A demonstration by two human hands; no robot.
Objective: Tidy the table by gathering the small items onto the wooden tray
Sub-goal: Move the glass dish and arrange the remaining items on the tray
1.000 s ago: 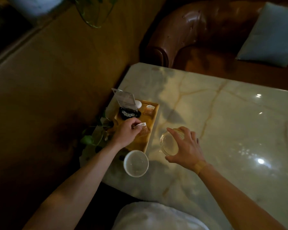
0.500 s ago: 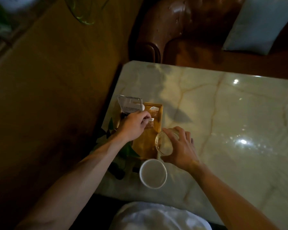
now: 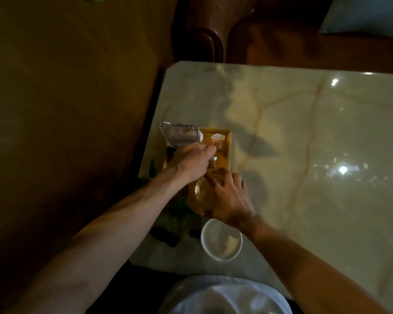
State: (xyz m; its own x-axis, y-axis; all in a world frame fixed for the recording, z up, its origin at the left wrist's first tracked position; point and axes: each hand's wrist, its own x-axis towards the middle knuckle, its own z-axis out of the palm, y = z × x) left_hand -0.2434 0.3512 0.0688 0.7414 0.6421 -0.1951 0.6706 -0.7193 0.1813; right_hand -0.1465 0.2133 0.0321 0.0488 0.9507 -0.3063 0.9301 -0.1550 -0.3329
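Shirt (image 3: 225, 295): white cloth at bottom edge, nearest the camera, btwn the two forearms.
White cup (image 3: 221, 239): upright on the table (image 3: 304, 137), near the front edge, just below the R wrist. Looks empty inside, some shine.
Dark bits (image 3: 166, 237): small dark things w/ green leaves on the table left of the cup, near the L forearm; too dim to tell what.
Right hand (image 3: 230, 198): palm down, fingers curled over a glass jar (image 3: 201, 194); thumb and fingers wrap its rim. Grip closed on the jar.
Glass jar: clear, round, sits over the near end of the tray (image 3: 227, 152); can't tell if it rests on the wood or is held just above.
Left hand (image 3: 191, 162): over the tray's left-middle part, fingers bent and pointing right, tips pinched on a small packet (image 3: 213, 161) w/ white top. Mostly closed; exact hold partly hidden by knuckles.
Tray: wooden, long, narrow, at the table's left edge; far-right corner and right rim show.
Far packet (image 3: 218, 141): second small packet, white label, brownish body, lies flat in the tray's far end, just beyond the L fingertips.
Clear stand (image 3: 179, 134): see-thru plastic piece, tilted, at the tray's far-left corner; a white round bit peeks out at its right edge.
Table: pale marble w/ tan veins, glossy, light spots on the right.
Sofa (image 3: 213, 23): brown leather, past the far table edge.
Cushion (image 3: 368, 14): pale blue, top right on the sofa.
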